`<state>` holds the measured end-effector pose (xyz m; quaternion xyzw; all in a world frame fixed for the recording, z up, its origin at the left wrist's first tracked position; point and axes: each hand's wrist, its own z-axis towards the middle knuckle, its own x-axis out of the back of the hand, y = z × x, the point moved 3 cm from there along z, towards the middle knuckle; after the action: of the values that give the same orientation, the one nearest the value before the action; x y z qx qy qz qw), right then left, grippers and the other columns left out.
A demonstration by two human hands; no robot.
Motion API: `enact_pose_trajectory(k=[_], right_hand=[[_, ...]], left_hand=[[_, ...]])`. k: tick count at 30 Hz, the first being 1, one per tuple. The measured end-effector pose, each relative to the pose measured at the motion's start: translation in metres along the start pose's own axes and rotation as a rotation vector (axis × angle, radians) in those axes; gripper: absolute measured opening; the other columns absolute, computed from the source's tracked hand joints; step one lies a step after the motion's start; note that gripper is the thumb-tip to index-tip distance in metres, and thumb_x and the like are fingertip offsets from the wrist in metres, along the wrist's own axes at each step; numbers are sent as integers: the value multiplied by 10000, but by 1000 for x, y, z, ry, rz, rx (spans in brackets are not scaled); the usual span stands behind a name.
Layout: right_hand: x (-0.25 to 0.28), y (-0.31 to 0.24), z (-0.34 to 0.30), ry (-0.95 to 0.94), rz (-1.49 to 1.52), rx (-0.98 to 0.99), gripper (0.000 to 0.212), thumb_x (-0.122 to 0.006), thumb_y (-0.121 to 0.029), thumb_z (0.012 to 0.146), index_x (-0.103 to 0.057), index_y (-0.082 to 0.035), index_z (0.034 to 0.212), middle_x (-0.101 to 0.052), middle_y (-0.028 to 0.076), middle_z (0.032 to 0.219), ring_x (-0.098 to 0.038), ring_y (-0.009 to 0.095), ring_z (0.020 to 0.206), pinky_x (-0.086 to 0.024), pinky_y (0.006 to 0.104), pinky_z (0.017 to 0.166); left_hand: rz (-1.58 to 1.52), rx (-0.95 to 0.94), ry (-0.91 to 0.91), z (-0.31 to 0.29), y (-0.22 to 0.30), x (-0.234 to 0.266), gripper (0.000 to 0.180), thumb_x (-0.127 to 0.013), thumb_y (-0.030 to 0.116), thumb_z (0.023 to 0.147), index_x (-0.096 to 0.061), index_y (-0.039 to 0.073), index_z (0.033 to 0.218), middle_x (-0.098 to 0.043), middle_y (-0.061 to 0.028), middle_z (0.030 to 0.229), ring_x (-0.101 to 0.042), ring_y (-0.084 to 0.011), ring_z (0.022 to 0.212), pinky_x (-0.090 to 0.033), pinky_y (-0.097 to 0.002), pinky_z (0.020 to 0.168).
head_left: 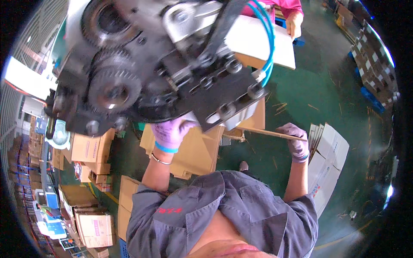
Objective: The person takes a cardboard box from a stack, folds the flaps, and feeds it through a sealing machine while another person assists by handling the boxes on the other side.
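Note:
A large dark machine head (172, 81) with gears and bolts hangs in front of me and fills the upper left. Just below its lower edge is my left hand (168, 132) in a lilac glove with a blue cuff; the machine hides most of its fingers. Over on the right, my right hand (294, 139), gloved alike, grips the edge of a brown cardboard sheet (271, 133). That sheet shows nearly edge-on and runs left toward the machine. Beneath my left hand lie brown flattened cardboard sheets (195, 150).
White-faced folded cartons (328, 159) lean beside my right forearm. Across the machine, a person in a pink sleeve (290, 5) holds a white board (258, 38). Cartons (92, 148) are stacked at left, and a loaded pallet (372, 64) stands far right on the green floor.

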<state>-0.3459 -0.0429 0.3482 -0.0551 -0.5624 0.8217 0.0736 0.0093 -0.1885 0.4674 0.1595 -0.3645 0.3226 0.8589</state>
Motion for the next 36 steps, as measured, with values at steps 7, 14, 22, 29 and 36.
enact_pose_trajectory(k=[7,14,22,29,36], right_hand=[[15,-17,114,384,638,-393,752,-290,-634,914,-461,-21,1316,-629,82,907,-567,175,775,-439,312,757],[27,-43,184,343,291,-140,268,-531,-118,877,-587,11,1105,-602,169,1141,-607,251,1013,-466,316,860],[36,-66,126,345,-94,107,355,-545,-131,854,-583,86,1133,-607,179,1116,-603,222,965,-465,306,850],[39,-74,96,271,-197,82,309,-515,-93,867,-603,41,1131,-574,230,1202,-601,277,1028,-463,352,897],[9,-47,100,403,516,-175,363,-534,-141,868,-555,50,1176,-635,121,1039,-616,200,930,-483,304,830]], left_hand=[[-170,215,-77,-14,-29,-26,469,-613,437,806,-586,180,1197,-566,-91,1241,-513,-318,1136,-391,-444,963],[-154,240,-261,-9,-63,-8,461,-588,384,837,-550,139,1226,-548,-107,1261,-498,-311,1154,-377,-438,992],[-166,133,-275,-5,-84,-30,453,-558,323,873,-509,92,1260,-527,-125,1284,-480,-304,1175,-362,-431,1026],[100,-185,-173,-6,-79,-55,414,-518,236,924,-459,62,1295,-504,-130,1304,-458,-280,1195,-354,-413,1047],[229,51,-417,9,-86,-27,440,-523,365,881,-540,102,1233,-545,-143,1258,-488,-328,1162,-342,-490,1016]])
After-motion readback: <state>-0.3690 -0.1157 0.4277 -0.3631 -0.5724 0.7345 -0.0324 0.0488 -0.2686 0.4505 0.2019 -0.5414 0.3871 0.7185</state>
